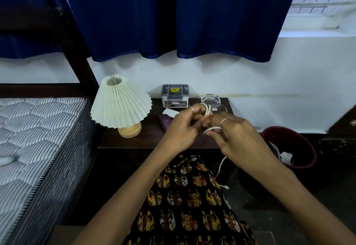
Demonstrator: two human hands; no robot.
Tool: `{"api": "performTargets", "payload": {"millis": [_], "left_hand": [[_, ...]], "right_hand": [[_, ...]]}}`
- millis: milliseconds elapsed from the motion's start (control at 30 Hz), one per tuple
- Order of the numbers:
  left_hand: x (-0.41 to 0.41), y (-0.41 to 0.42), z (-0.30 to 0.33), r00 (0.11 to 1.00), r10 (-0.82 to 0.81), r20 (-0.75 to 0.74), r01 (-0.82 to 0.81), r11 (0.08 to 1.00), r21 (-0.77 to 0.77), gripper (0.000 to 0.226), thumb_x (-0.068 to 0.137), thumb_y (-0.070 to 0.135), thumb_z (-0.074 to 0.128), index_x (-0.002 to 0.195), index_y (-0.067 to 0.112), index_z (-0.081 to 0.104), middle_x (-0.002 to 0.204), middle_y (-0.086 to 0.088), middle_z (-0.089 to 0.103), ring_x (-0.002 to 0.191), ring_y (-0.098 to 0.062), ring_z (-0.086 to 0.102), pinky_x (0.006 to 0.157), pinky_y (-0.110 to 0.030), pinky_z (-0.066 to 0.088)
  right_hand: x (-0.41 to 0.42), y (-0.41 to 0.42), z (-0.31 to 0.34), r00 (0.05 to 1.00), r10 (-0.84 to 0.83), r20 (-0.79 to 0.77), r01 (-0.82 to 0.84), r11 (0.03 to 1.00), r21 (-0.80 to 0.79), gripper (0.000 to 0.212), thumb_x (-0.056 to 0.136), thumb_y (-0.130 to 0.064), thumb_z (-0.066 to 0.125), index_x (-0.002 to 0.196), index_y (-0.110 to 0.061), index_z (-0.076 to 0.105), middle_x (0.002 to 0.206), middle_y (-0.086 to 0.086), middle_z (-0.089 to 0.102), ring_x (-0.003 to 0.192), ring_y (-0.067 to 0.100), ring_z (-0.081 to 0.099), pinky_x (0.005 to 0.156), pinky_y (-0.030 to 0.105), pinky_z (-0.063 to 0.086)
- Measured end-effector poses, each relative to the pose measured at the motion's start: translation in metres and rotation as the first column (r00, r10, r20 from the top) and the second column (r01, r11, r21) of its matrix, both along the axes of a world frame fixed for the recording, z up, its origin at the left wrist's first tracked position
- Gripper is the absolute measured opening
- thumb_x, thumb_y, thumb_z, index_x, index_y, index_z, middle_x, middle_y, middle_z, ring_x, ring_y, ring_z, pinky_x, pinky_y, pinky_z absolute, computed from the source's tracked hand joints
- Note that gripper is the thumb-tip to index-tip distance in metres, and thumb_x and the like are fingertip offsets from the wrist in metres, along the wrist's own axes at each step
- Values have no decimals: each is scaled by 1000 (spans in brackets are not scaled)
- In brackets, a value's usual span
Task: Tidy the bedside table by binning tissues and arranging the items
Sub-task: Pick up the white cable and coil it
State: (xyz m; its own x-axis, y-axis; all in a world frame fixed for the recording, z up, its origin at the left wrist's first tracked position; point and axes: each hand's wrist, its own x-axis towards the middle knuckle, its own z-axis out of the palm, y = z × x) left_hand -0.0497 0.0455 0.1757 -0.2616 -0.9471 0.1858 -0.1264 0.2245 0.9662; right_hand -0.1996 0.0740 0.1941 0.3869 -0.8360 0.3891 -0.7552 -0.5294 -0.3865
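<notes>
Left hand: fingers curled around loops of a white cable, held above the dark worktop.
Right hand: fingers pinching a lower stretch of the same cable; its loose end hangs toward the floor.
Worktop items: pleated lamp at left, grey organiser box at back, glass ashtray beside it.
Bin: red, on the floor at right, white tissue inside.
</notes>
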Motion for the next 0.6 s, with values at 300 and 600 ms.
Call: {"api": "performTargets", "payload": {"millis": [300,600], "left_hand": [[6,12,-4,997,-40,-59,46,994,98,28,101,14,35,83,17,57,63,-1,46,57,-7,39,55,-14,32],[7,21,-2,982,-62,-179,97,976,193,52,94,42,35,87,-2,61,52,8,31,49,-7,26,52,-21,25]], "right_hand": [[-6,-23,22,960,37,278,-89,980,178,17,69,-16,81,80,-12,69,73,-11,61,63,5,56,58,8,41],[-7,-30,19,893,-15,450,-127,950,284,24,62,-34,80,69,-14,69,50,-9,62,51,16,47,51,26,38]]}}
